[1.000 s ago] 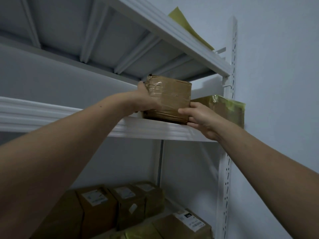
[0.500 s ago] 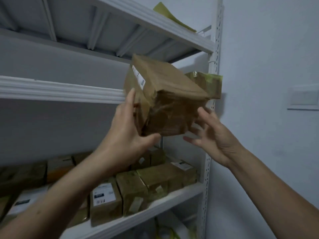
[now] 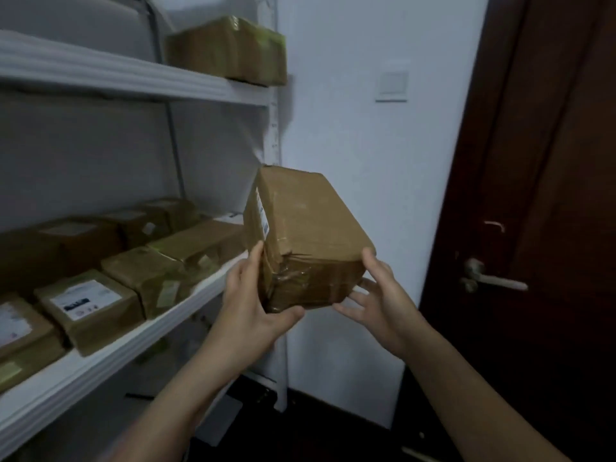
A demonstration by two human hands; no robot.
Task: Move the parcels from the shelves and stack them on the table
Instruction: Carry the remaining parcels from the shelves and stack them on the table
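The parcel (image 3: 306,235), long side pointing away, is gripped at its near left corner by the left hand (image 3: 246,305) and touched by the spread fingers (image 3: 350,308) of the right hand (image 3: 383,305).

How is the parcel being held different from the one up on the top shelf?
The held parcel is tilted in mid-air between the left hand and right hand; the top-shelf parcel lies flat, untouched. The held parcel shows a white label; the top-shelf parcel shows none. Both are brown, taped boxes.
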